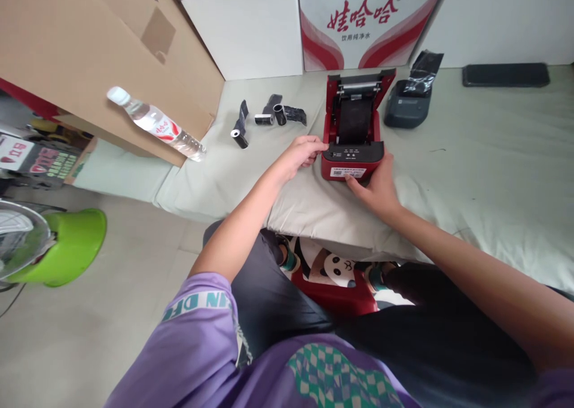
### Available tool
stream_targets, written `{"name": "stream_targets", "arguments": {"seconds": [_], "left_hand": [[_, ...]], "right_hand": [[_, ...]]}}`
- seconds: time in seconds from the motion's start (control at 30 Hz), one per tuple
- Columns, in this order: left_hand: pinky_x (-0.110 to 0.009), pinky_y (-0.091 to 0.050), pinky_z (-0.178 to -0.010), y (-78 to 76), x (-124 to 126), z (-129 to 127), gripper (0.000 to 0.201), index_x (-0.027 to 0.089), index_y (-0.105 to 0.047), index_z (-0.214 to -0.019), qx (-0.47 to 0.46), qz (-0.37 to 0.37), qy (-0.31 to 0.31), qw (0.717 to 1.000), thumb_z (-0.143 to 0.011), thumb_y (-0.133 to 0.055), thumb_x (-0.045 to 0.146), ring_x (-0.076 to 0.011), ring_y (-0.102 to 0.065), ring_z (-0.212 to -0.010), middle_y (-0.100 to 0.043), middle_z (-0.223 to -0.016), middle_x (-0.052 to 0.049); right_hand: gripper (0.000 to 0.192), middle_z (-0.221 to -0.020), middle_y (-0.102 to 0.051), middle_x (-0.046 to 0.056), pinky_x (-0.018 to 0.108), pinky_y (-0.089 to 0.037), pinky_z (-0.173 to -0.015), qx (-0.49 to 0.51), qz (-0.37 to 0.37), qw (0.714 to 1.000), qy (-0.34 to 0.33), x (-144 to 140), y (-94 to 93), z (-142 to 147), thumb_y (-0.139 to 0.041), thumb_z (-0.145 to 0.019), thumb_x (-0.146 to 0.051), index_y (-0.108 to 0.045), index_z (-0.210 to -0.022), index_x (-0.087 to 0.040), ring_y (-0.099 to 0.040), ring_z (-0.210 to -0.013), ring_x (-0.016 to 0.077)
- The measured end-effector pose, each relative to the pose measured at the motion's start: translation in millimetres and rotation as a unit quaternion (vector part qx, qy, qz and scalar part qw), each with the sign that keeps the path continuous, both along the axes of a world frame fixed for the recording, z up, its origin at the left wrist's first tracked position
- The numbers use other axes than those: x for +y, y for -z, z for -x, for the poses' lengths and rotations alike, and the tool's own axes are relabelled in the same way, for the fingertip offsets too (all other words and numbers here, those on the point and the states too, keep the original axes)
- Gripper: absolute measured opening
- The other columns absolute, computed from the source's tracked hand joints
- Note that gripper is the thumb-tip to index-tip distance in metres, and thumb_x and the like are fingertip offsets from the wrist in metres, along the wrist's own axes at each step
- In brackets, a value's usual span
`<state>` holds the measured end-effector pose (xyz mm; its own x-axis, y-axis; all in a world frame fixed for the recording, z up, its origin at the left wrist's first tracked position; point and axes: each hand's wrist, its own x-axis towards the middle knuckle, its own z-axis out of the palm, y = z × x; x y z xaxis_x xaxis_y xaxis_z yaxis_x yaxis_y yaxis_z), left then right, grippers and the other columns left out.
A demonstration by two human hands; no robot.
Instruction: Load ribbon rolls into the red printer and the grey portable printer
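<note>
A small red label printer [354, 133] sits upright on the pale green bed sheet, near its front edge. Its lid is swung open and tilted back, showing a dark paper bay and a silver roller bar at the top. The front panel is black with a row of small buttons, and a white barcode sticker runs along the red face below it. Both hands touch its front corners.
</note>
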<state>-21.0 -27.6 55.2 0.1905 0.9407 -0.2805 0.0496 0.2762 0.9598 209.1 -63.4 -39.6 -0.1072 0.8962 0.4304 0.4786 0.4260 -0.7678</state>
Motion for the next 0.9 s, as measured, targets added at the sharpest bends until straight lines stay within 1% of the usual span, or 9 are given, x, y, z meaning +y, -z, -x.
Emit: {"name": "stream_targets", "arguments": {"seconds": [0.2,0.27,0.33,0.4,0.5,0.6,0.7,0.77,0.9], "left_hand": [[-0.028,-0.014,-0.053,-0.8,1.0,0.3,0.045,0.021,-0.043,-0.065,0.003,0.003,0.000,1.000,-0.081,-0.081,0.039,-0.0053,-0.023,-0.048,-0.029,-0.059,0.007],[-0.028,-0.011,-0.053,-0.2,1.3,0.7,0.047,0.022,-0.042,-0.065,0.003,0.005,0.002,1.000,-0.079,-0.083,0.041,-0.0053,-0.023,-0.048,-0.029,-0.058,0.007],[-0.028,-0.008,-0.053,0.8,1.7,1.1,0.048,0.022,-0.042,-0.065,-0.001,0.005,0.005,1.000,-0.077,-0.084,0.042,-0.0050,-0.022,-0.048,-0.028,-0.058,0.007],[-0.027,-0.006,-0.054,2.1,2.1,1.4,0.048,0.021,-0.043,-0.065,-0.010,0.004,0.010,1.000,-0.075,-0.084,0.043,-0.0043,-0.022,-0.047,-0.027,-0.059,0.008],[-0.027,-0.006,-0.053,3.3,2.3,1.1,0.046,0.021,-0.043,-0.065,-0.017,0.002,0.013,1.000,-0.076,-0.083,0.041,-0.0039,-0.023,-0.047,-0.027,-0.059,0.008],[-0.028,-0.007,-0.053,2.4,1.6,0.2,0.042,0.021,-0.043,-0.064,-0.008,-0.001,0.006,1.000,-0.080,-0.079,0.037,-0.0047,-0.023,-0.047,-0.029,-0.059,0.007],[-0.029,-0.008,-0.053,1.0,0.3,-0.1,0.039,0.021,-0.044,-0.063,0.005,-0.003,-0.004,1.000,-0.082,-0.077,0.034,-0.0059,-0.023,-0.048,-0.031,-0.058,0.006],[-0.029,-0.009,-0.054,1.6,-0.4,0.3,0.040,0.022,-0.044,-0.064,0.007,-0.006,-0.003,1.000,-0.082,-0.077,0.035,-0.0066,-0.023,-0.049,-0.031,-0.058,0.006],[-0.029,-0.011,-0.055,7.2,-1.5,2.1,0.044,0.022,-0.044,-0.065,0.003,-0.024,0.003,1.000,-0.084,-0.078,0.041,-0.0072,-0.025,-0.050,-0.031,-0.059,0.006]], "right_hand": [[0.091,-0.147,-0.048,0.012,0.067,-0.042,-0.127,0.019,-0.009,1.000,0.007,2.1,5.6,-0.1,-0.078,-0.080,-0.055,-0.032,-0.156,-0.036,-0.051,-0.143,0.0410],[0.084,-0.145,-0.049,0.013,0.065,-0.046,-0.122,0.050,-0.025,0.998,0.002,4.5,4.6,-2.1,-0.073,-0.082,-0.060,-0.036,-0.154,-0.034,-0.054,-0.139,0.0397],[0.077,-0.144,-0.050,0.014,0.063,-0.053,-0.115,0.070,-0.048,0.996,-0.008,9.0,-2.0,-5.4,-0.065,-0.087,-0.064,-0.041,-0.152,-0.030,-0.056,-0.134,0.0374],[0.064,-0.142,-0.052,0.015,0.058,-0.056,-0.109,0.060,-0.069,0.996,-0.011,16.8,-14.0,-9.6,-0.056,-0.094,-0.061,-0.049,-0.147,-0.027,-0.057,-0.132,0.0347],[0.040,-0.134,-0.059,0.014,0.057,-0.056,-0.107,0.032,-0.069,0.997,0.015,35.5,-34.6,-15.2,-0.050,-0.102,-0.054,-0.066,-0.127,-0.028,-0.059,-0.130,0.0334],[0.032,-0.125,-0.066,0.012,0.058,-0.056,-0.106,0.014,-0.047,0.998,0.027,56.1,-48.5,-18.6,-0.054,-0.102,-0.053,-0.074,-0.111,-0.030,-0.062,-0.126,0.0334],[0.028,-0.122,-0.072,0.009,0.062,-0.051,-0.112,-0.013,-0.056,0.998,0.014,66.8,-54.7,-19.5,-0.062,-0.099,-0.054,-0.077,-0.102,-0.031,-0.062,-0.125,0.0344],[0.025,-0.120,-0.076,0.008,0.064,-0.050,-0.113,-0.017,-0.070,0.997,0.009,66.3,-57.0,-18.6,-0.067,-0.096,-0.053,-0.077,-0.097,-0.030,-0.064,-0.122,0.0345],[0.014,-0.107,-0.079,0.005,0.060,-0.053,-0.107,-0.001,-0.092,0.996,0.008,56.0,-60.4,-14.3,-0.070,-0.091,-0.042,-0.074,-0.088,-0.029,-0.069,-0.111,0.0315]]}}
